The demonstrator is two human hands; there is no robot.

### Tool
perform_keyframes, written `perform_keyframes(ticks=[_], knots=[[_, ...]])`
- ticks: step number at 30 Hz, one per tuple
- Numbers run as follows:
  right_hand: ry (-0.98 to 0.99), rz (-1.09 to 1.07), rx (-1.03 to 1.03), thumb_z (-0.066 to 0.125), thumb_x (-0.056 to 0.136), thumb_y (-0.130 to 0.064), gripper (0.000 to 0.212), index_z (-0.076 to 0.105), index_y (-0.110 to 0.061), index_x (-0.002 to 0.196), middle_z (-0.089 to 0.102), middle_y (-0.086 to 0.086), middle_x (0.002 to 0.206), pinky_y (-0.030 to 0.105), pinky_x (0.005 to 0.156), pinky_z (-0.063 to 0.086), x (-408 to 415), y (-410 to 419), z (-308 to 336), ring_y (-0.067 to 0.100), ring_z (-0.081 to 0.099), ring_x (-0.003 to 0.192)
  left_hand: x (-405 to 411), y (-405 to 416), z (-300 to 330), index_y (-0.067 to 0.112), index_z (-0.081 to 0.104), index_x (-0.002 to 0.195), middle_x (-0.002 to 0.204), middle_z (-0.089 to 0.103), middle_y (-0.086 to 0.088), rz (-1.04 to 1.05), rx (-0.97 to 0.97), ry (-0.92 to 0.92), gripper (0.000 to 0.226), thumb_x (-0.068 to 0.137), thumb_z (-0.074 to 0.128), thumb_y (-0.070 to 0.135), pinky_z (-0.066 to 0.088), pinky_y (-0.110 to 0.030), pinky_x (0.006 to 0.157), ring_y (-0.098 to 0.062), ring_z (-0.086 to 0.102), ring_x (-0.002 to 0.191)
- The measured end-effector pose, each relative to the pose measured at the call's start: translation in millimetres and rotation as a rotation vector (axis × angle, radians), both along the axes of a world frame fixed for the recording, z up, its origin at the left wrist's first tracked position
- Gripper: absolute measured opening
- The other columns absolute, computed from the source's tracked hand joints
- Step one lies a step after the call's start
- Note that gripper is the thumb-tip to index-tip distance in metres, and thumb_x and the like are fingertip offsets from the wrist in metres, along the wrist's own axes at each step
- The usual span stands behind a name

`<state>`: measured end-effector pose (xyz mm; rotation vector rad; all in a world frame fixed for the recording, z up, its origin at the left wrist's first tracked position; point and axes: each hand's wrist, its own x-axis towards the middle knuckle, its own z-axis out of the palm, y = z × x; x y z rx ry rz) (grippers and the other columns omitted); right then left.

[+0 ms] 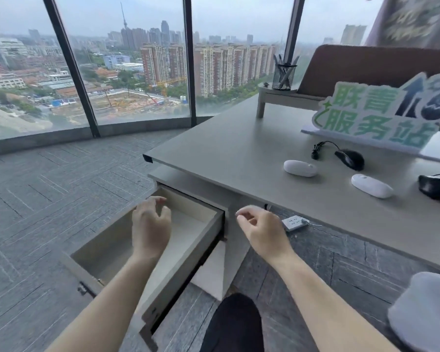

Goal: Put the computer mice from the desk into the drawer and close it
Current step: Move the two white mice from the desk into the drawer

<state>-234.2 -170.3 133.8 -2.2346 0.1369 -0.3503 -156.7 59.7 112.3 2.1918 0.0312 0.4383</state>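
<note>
The drawer point(203, 240) under the grey desk point(226, 148) is pulled far out and nothing shows inside it. My left hand point(150, 227) hovers over its inside, fingers apart, holding nothing. My right hand point(262, 229) hangs just right of the drawer, below the desk edge, fingers loosely curled and holding nothing. On the desk lie two white mice point(300, 168) point(372, 185), a black wired mouse point(349, 159) with its coiled cable, and another black mouse point(436, 186) at the right edge of view.
A green and white sign point(374, 118) stands behind the mice. A mesh pen cup point(283, 76) sits on a small riser at the back. A white power strip point(294, 223) lies on the carpet under the desk. A grey rounded object point(424, 313) is at lower right.
</note>
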Motion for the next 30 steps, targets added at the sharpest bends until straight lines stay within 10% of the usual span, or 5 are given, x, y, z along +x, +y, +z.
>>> perform_keyframes(ticks=[6, 14, 30], knots=[[-0.199, -0.529, -0.281, 0.06, 0.087, -0.011, 0.034, 0.062, -0.013, 0.121, 0.061, 0.012, 0.12, 0.04, 0.095, 0.04, 9, -153, 26, 0.034, 0.049, 0.111, 38, -180, 49, 0.018, 0.061, 0.125, 0.127, 0.057, -0.007, -0.549, 0.068, 0.059, 0.035, 0.091, 0.056, 0.02, 0.043, -0.037, 0.101, -0.024, 0.053, 0.121], [0.302, -0.659, -0.55, 0.052, 0.091, -0.043, 0.061, 0.035, -0.027, 0.147, 0.027, 0.013, 0.158, 0.047, 0.116, 0.021, 28, -278, 6, 0.041, 0.02, 0.143, 85, -322, 38, 0.033, 0.027, 0.151, 0.164, 0.014, -0.005, -0.742, 0.553, 0.134, 0.072, 0.087, 0.057, 0.046, 0.023, -0.043, 0.118, -0.032, 0.015, 0.148], [-0.032, -0.496, -0.337, 0.071, 0.082, -0.028, 0.042, 0.057, -0.016, 0.12, 0.056, 0.02, 0.109, 0.041, 0.089, 0.04, 36, -214, 18, 0.039, 0.05, 0.102, 82, -292, 44, 0.016, 0.05, 0.12, 0.115, 0.059, -0.012, -0.535, 0.439, 0.036, 0.052, 0.078, 0.062, 0.046, 0.043, -0.039, 0.088, -0.035, 0.05, 0.111]])
